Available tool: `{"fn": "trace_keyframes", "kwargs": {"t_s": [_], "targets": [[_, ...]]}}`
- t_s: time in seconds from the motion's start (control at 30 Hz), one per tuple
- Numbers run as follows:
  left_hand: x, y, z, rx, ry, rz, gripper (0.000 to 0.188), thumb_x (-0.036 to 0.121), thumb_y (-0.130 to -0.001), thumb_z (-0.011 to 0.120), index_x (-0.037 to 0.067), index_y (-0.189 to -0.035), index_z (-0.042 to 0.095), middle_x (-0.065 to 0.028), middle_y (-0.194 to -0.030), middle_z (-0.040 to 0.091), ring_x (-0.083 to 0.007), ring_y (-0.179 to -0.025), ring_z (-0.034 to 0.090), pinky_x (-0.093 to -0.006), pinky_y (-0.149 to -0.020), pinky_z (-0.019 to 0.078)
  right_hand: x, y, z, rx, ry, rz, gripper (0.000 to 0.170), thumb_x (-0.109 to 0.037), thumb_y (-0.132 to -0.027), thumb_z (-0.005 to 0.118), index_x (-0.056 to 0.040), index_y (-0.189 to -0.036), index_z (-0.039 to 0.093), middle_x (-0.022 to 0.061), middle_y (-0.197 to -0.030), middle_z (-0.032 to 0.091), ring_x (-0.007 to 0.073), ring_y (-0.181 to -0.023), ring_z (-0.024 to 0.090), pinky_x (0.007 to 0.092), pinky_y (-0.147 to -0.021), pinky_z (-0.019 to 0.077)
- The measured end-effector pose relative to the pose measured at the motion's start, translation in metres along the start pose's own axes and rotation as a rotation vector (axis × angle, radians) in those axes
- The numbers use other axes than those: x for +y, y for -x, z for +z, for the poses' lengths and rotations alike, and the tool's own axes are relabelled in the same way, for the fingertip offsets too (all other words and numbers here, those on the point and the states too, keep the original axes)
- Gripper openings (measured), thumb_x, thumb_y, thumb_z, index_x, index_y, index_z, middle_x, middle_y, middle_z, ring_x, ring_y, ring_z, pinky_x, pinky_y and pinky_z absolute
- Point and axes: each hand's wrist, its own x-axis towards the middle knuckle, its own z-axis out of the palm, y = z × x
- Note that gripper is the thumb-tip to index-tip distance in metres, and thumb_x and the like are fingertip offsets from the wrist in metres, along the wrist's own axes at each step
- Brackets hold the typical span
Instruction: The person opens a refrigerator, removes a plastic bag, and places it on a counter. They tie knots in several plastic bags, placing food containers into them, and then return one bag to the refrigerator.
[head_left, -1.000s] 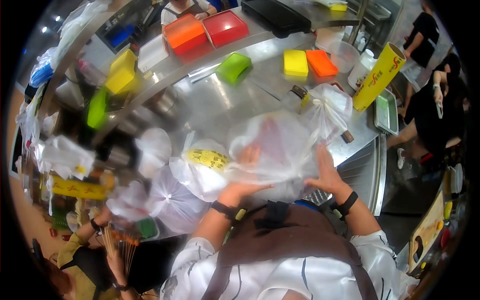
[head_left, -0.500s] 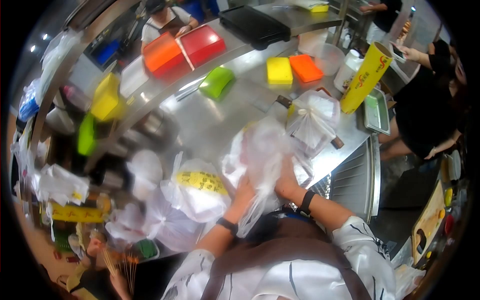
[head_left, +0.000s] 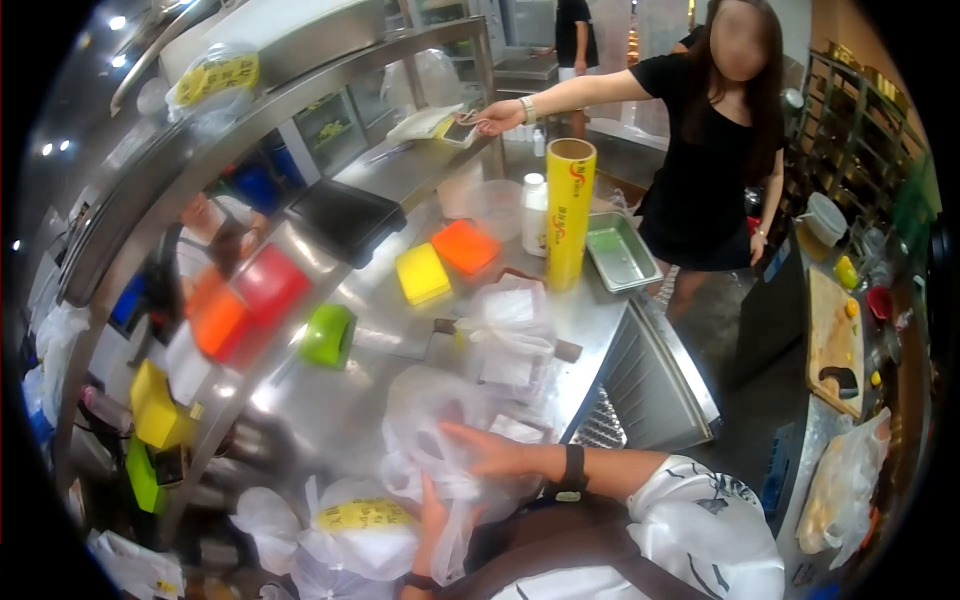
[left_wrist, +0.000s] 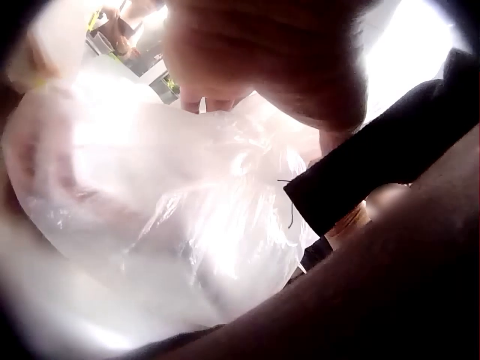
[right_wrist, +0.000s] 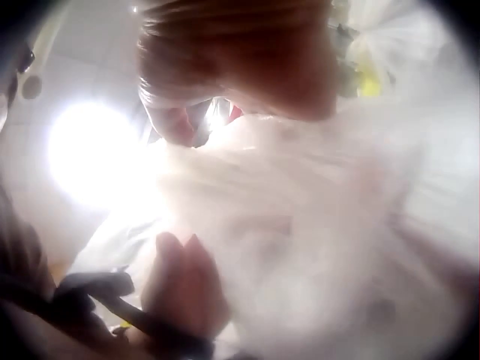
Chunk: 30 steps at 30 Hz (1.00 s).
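In the head view, a thin white translucent plastic bag (head_left: 425, 415) stands bunched up at the counter's near side, with a pinkish patch showing through. My right hand (head_left: 492, 452) reaches across from the right and grips the bag's upper part. Lower down, my left hand (head_left: 432, 520) holds the bag's near side, its lower part covered by folds of film. Crinkled plastic (left_wrist: 187, 202) fills the left wrist view below the left hand (left_wrist: 262, 60). From the right wrist, the film (right_wrist: 315, 217) spreads beneath the curled right hand (right_wrist: 240, 60), and the bag's contents look blurred.
A tied bag of boxes (head_left: 510, 330) lies just beyond. A yellow tube (head_left: 572, 215), white bottle (head_left: 535, 215) and metal tray (head_left: 620, 250) stand farther right. Another bag with yellow print (head_left: 360, 530) sits at left. Across the counter, a person (head_left: 715, 150) reaches toward the shelf.
The head view has swung right. The bag has gone from spread wide between both hands to gathered upright, and the hands have drawn closer together on it.
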Motion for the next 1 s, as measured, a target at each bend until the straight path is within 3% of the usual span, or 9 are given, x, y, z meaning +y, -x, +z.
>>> {"fn": "trace_keyframes", "kwargs": {"t_s": [0.07, 0.13, 0.17, 0.23, 0.43, 0.57, 0.63, 0.87, 1.0], "targets": [[0.029, -0.012, -0.003, 0.033, 0.156, -0.05, 0.102, 0.022, -0.071, 0.082, -0.004, -0.147, 0.018, -0.0198, -0.135, 0.045, -0.0298, -0.121, 0.049, -0.037, -0.101, 0.0397, -0.015, -0.006, 0.006, 0.007, -0.1, 0.055, 0.087, -0.02, -0.079, 0.066, -0.0052, -0.151, 0.019, 0.0226, -0.15, 0.03, 0.0354, -0.138, 0.032, 0.0394, -0.114, 0.025], [0.047, -0.02, -0.005, -0.041, 0.44, -0.47, 0.093, 0.028, -0.078, 0.076, -0.005, -0.145, 0.021, -0.0168, -0.137, 0.044, -0.0266, -0.123, 0.048, -0.0349, -0.103, 0.0367, -0.022, -0.009, 0.011, 0.135, 0.244, 0.028, 0.084, -0.021, -0.081, 0.066, -0.0099, -0.151, 0.022, 0.0239, -0.145, 0.036, 0.0367, -0.133, 0.038, 0.0411, -0.11, 0.0311], [0.036, -0.017, -0.004, -0.036, 0.439, -0.474, 0.093, 0.028, -0.078, 0.076, -0.005, -0.145, 0.021, -0.0168, -0.137, 0.044, -0.0266, -0.123, 0.048, -0.0349, -0.103, 0.0367, -0.016, -0.011, 0.012, 0.13, 0.241, 0.028, 0.084, -0.021, -0.081, 0.066, -0.0099, -0.151, 0.022, 0.0239, -0.145, 0.036, 0.0367, -0.133, 0.038, 0.0411, -0.11, 0.0311], [-0.004, -0.013, 0.003, -0.019, 0.356, 0.022, 0.066, 0.034, -0.095, 0.054, -0.003, -0.143, 0.029, -0.0158, -0.131, 0.049, -0.0253, -0.122, 0.046, -0.0346, -0.103, 0.0366, 0.001, -0.015, 0.015, 0.084, 0.493, -0.025, 0.07, -0.022, -0.082, 0.067, -0.0153, -0.145, 0.037, 0.0243, -0.133, 0.046, 0.0403, -0.121, 0.047, 0.0444, -0.103, 0.0371], [-0.041, -0.018, 0.007, 0.175, 0.667, -0.256, 0.047, 0.026, -0.105, 0.026, -0.005, -0.135, 0.043, -0.0152, -0.133, 0.051, -0.0243, -0.123, 0.048, -0.0369, -0.109, 0.0307, 0.014, -0.02, 0.01, 0.181, 0.783, -0.272, 0.045, -0.022, -0.08, 0.069, -0.0126, -0.123, 0.06, 0.0201, -0.121, 0.056, 0.042, -0.11, 0.053, 0.0468, -0.098, 0.0406], [-0.089, -0.011, 0.006, 0.182, 0.37, -0.077, 0.046, 0.025, -0.103, 0.027, -0.004, -0.133, 0.045, -0.0166, -0.133, 0.053, -0.0257, -0.124, 0.048, -0.0383, -0.109, 0.0328, -0.017, -0.012, 0.002, 0.508, 0.666, -0.253, 0.044, -0.015, -0.077, 0.07, -0.0054, -0.119, 0.06, 0.0185, -0.121, 0.056, 0.0369, -0.111, 0.055, 0.045, -0.098, 0.0414], [-0.038, -0.017, 0.003, 0.172, 1.022, -0.219, 0.046, 0.026, -0.102, 0.029, -0.004, -0.134, 0.043, -0.0179, -0.134, 0.053, -0.0266, -0.125, 0.048, -0.0391, -0.109, 0.0328, -0.046, -0.008, -0.005, 0.536, 0.725, -0.286, 0.037, -0.006, -0.077, 0.068, -0.0048, -0.114, 0.063, 0.016, -0.115, 0.059, 0.0347, -0.105, 0.056, 0.0439, -0.092, 0.0441], [-0.04, -0.017, 0.005, 0.186, 1.098, -0.207, 0.046, 0.025, -0.102, 0.03, -0.003, -0.137, 0.04, -0.0187, -0.134, 0.052, -0.0275, -0.126, 0.048, -0.0407, -0.11, 0.0312, -0.055, -0.003, -0.003, 0.23, 0.701, -0.409, 0.025, -0.001, -0.075, 0.066, -0.0041, -0.1, 0.066, 0.0109, -0.11, 0.061, 0.0316, -0.093, 0.057, 0.0409, -0.08, 0.0457], [-0.035, -0.015, 0.006, 0.232, 1.134, -0.242, 0.046, 0.023, -0.101, 0.033, -0.002, -0.139, 0.038, -0.0178, -0.14, 0.046, -0.0274, -0.129, 0.044, -0.0406, -0.111, 0.0306, -0.073, -0.007, 0.008, 0.072, 0.727, -0.425, 0.027, -0.008, -0.073, 0.07, -0.0053, -0.1, 0.066, 0.0086, -0.104, 0.063, 0.0293, -0.101, 0.056, 0.0475, -0.095, 0.0399]]}}
